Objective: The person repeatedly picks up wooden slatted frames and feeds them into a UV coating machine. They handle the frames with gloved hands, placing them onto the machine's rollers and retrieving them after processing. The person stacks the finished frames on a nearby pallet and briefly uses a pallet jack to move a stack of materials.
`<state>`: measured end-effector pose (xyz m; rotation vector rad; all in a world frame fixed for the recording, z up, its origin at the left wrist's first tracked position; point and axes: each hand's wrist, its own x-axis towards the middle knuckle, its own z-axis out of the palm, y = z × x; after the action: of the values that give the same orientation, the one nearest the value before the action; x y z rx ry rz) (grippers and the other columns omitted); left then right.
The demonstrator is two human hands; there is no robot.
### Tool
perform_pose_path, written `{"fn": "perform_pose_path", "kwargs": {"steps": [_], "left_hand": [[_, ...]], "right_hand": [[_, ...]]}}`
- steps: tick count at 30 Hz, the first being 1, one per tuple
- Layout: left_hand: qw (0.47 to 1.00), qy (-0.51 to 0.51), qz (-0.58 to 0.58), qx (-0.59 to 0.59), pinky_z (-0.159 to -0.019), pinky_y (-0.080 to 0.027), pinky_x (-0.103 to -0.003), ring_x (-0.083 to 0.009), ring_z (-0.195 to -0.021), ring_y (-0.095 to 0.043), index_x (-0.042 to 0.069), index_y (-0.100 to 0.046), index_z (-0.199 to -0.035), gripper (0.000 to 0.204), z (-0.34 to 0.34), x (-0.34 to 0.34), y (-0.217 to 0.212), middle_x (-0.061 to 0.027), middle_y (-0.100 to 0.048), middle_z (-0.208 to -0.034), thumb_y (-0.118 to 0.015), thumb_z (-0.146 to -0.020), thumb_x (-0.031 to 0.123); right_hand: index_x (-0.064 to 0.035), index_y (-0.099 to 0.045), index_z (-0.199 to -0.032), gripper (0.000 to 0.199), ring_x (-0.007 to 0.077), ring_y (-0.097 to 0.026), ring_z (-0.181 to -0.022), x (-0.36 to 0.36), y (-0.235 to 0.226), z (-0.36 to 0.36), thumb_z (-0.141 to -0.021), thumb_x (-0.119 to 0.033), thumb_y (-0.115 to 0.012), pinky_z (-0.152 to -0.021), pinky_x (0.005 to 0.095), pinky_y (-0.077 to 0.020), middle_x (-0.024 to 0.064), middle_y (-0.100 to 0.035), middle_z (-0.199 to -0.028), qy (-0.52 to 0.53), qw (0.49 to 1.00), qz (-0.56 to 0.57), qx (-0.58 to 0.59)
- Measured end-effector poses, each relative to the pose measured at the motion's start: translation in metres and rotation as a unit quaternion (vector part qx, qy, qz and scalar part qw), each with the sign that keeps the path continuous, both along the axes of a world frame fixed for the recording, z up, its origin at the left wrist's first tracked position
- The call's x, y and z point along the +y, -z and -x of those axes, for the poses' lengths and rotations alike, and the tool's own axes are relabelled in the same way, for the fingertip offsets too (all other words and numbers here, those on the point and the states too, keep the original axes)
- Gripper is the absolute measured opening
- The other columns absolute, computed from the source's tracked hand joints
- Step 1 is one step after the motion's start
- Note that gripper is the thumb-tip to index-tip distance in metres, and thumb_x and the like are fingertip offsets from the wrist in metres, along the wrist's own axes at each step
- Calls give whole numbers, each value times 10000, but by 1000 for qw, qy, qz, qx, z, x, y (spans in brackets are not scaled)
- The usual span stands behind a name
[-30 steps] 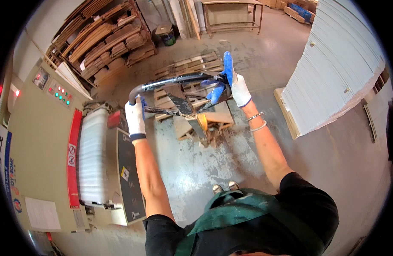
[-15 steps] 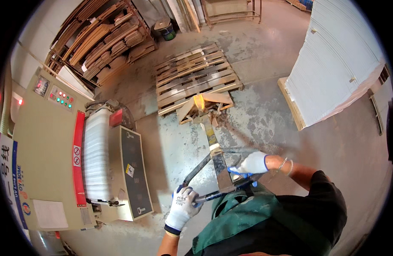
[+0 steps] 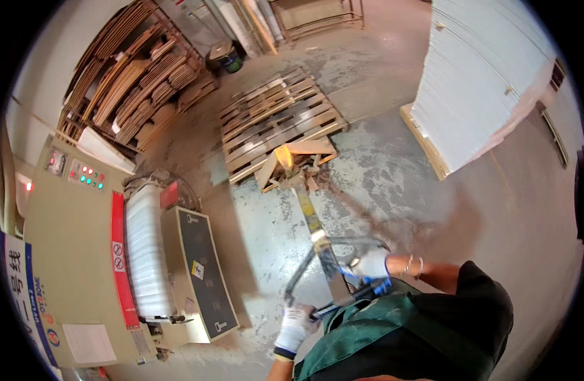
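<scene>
In front of my body is the looped black handle (image 3: 300, 272) of a pallet jack, whose worn yellow-and-black shaft (image 3: 311, 216) runs away from me to the base. My left hand (image 3: 297, 327), in a white glove with a dark cuff, is closed round the handle's left near corner. My right hand (image 3: 370, 267), in a white and blue glove, is closed on the right side of the handle; its fingertips are partly hidden. At the shaft's far end, a yellow part (image 3: 284, 157) of the jack shows beside a wooden pallet (image 3: 273, 120). The forks are hidden.
A beige machine (image 3: 76, 235) with lit buttons and a white roller (image 3: 149, 254) stands at the left. A tall stack of white sheets (image 3: 476, 82) rests on a pallet at the right. Shelves of brown boards (image 3: 139, 76) and a dark bucket (image 3: 226, 58) are at the back.
The handle and my left hand have shifted right and closer to my body. My right hand has dropped slightly, still on the handle. The surroundings have shifted as my view turned.
</scene>
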<state>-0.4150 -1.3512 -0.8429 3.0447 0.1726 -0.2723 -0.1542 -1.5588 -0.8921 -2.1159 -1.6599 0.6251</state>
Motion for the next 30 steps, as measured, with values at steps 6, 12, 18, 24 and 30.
{"fn": "perform_pose_path", "kwargs": {"steps": [6,12,18,24,30], "left_hand": [[981,74,-92,-151,-988,-407,-495,-315,-794,-607,88,-614,-893,211,-33,-22,-93,-99,-612,-808,-717,-816,257],[973,91,-46,209,-1023,-369,-551,-243,-1004,-708,237,-748,-1017,333,35,0,88,-74,-756,-980,-634,-831,489],[993,86,-48,58,-821,-549,-469,-311,-907,-715,132,-744,-989,288,9,-37,-12,-136,-743,-914,-714,-813,357],[987,150,-11,57,-817,-549,-473,-312,-895,-715,122,-743,-989,297,-53,-59,4,-142,-742,-916,-722,-804,353],[980,180,11,89,-812,-549,-477,-314,-883,-716,112,-743,-989,307,-55,-44,35,-148,-742,-918,-730,-795,349]], "right_hand": [[-168,-684,-1182,458,350,-718,-856,-22,-67,-14,-1044,-447,-348,-791,435,-561,161,-737,-995,115,993,-39,-1],[-72,-681,-1234,678,354,-676,-1076,-41,23,84,-1025,-607,-321,-980,435,-495,188,-708,-1164,172,970,117,126],[-118,-695,-1100,475,369,-705,-784,-48,-24,54,-1018,-504,-431,-692,496,-543,171,-726,-911,206,965,-159,27],[-82,-708,-1013,281,378,-707,-893,-92,1,93,-957,-293,-531,-751,484,-555,207,-714,-976,297,925,-216,95],[-86,-719,-1062,306,347,-710,-865,-1,136,135,-928,-313,-564,-766,469,-555,184,-719,-925,254,954,-159,-28]]}}
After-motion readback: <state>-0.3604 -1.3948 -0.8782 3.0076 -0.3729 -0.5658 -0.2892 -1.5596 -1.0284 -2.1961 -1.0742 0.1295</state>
